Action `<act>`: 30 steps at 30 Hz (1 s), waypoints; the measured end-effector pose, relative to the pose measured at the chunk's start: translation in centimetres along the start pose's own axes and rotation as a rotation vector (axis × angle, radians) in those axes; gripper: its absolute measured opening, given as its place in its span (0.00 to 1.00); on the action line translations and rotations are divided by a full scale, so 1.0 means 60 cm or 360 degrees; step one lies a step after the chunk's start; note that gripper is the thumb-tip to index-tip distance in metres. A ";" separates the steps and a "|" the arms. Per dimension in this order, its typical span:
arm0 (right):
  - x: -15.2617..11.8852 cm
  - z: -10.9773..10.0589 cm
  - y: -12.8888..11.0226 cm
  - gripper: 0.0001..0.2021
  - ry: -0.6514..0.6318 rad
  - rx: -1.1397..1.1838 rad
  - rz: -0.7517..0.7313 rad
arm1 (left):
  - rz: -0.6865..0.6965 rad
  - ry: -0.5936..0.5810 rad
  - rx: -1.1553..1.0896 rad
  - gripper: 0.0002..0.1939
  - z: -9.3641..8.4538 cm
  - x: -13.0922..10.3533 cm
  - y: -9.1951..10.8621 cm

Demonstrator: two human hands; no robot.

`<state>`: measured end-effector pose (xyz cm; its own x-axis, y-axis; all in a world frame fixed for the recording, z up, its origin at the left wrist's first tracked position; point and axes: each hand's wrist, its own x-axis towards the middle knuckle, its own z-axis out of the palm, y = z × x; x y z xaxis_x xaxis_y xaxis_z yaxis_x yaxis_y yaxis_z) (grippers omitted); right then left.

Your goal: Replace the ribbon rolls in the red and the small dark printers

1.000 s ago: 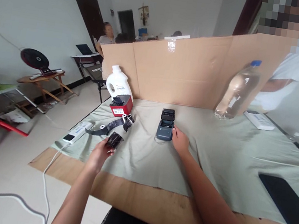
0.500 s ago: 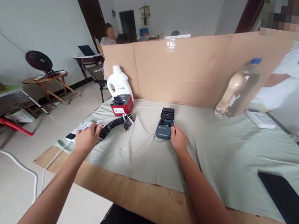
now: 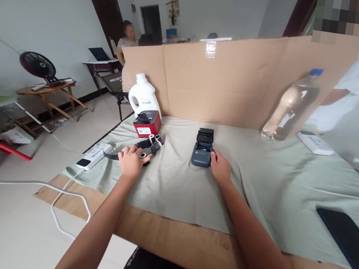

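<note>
My left hand (image 3: 132, 162) is at a black strap with small white rolls (image 3: 144, 155), its fingers curled round one of the rolls. What exactly the fingers grip is partly hidden. My right hand (image 3: 220, 167) pinches the right edge of a small dark blue device (image 3: 201, 158) that lies on the cloth with its black lid (image 3: 205, 135) raised. Behind my left hand stand a red box (image 3: 147, 126) and a white jug (image 3: 145, 95).
A white power strip (image 3: 94, 156) with a white cable is at the left edge. A clear bottle (image 3: 291, 108) leans by the cardboard screen (image 3: 220, 86). A black phone (image 3: 348, 243) and a white box (image 3: 315, 142) lie right. Beyond the screen stands a person.
My left hand has moved right, from beside the power strip to the rolls, and the strap now lies differently. My right hand has stayed at the device. The view has shifted slightly.
</note>
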<state>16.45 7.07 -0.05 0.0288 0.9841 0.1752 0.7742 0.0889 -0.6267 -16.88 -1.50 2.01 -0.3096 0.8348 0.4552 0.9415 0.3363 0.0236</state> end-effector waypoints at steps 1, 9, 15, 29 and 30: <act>0.001 0.000 0.000 0.24 0.0001 0.0002 0.0000 | -0.0018 0.0014 -0.0025 0.19 0.001 -0.002 0.001; 0.010 0.006 0.007 0.24 0.0003 0.0017 0.0008 | -0.0541 0.0250 -0.0753 0.17 -0.032 0.044 -0.029; 0.007 0.004 0.004 0.24 0.0002 0.0077 0.0003 | -0.0359 -0.0366 -0.0878 0.19 -0.043 0.162 -0.043; 0.003 0.005 0.007 0.25 0.0152 0.0268 -0.0004 | -0.0055 -0.0164 -0.1088 0.20 0.001 0.203 0.004; 0.000 0.000 -0.002 0.25 0.0233 0.0309 -0.0049 | -0.0026 -0.0099 -0.1152 0.22 -0.017 0.202 0.016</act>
<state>16.37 7.06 0.03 0.1094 0.9489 0.2960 0.6407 0.1604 -0.7508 -19.61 8.47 8.48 -0.3110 0.8627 0.3987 0.7822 -0.0059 0.6230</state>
